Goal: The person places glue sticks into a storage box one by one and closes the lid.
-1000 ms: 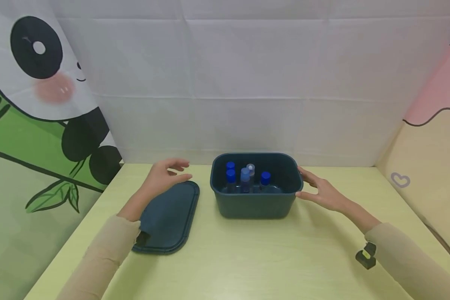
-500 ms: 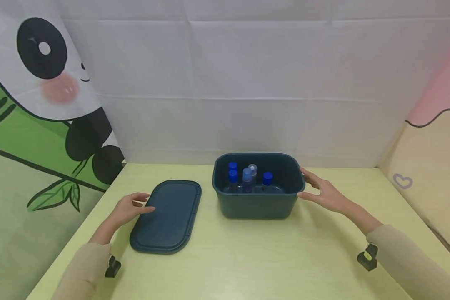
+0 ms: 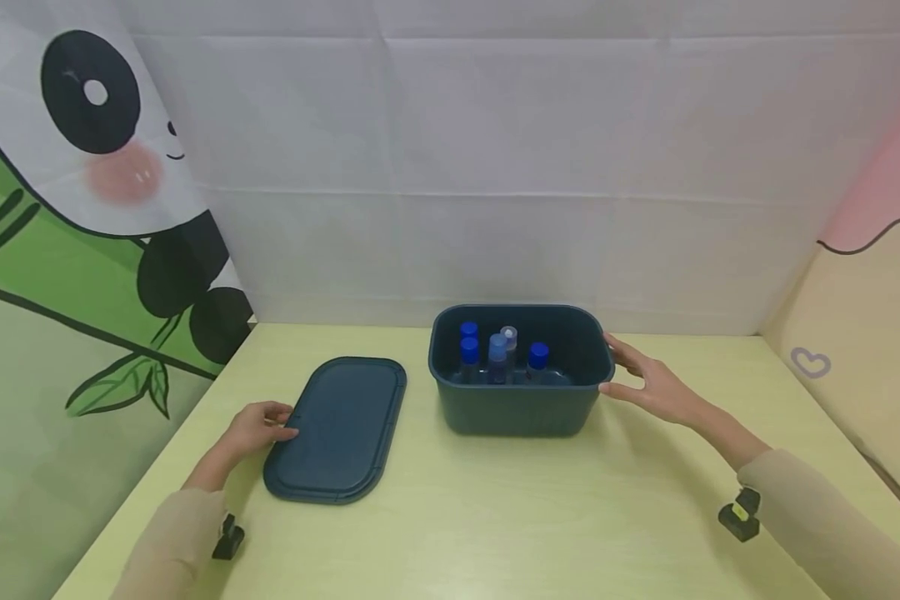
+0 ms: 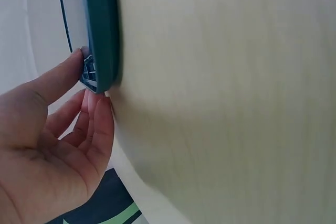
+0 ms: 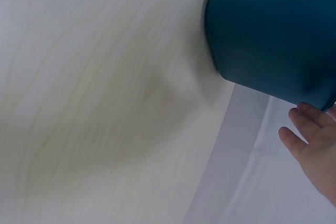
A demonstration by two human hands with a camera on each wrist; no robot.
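In the head view my left hand (image 3: 251, 432) is at the left edge of a flat dark teal lid (image 3: 337, 429) lying on the table. The left wrist view shows the thumb (image 4: 68, 74) on the lid's upper face and the fingers against its rim (image 4: 102, 40), pinching it. A deep dark teal bin (image 3: 521, 412) stands to the lid's right. Inside it are several small clear bottles, most with blue caps (image 3: 537, 356). My right hand (image 3: 656, 390) rests at the bin's right end, fingers and thumb spread and fairly straight, fingertips right at the rim.
The pale wooden table (image 3: 480, 525) runs back to a white cloth (image 3: 495, 167) behind the bin. A cartoon-printed cloth (image 3: 120, 275) hangs at the left, another printed cloth (image 3: 870, 333) at the right. Small dark devices hang at both wrists.
My left hand has moved left and down from above the lid's far end to its left edge, and the fingers have closed on it. The right hand stays at the bin.
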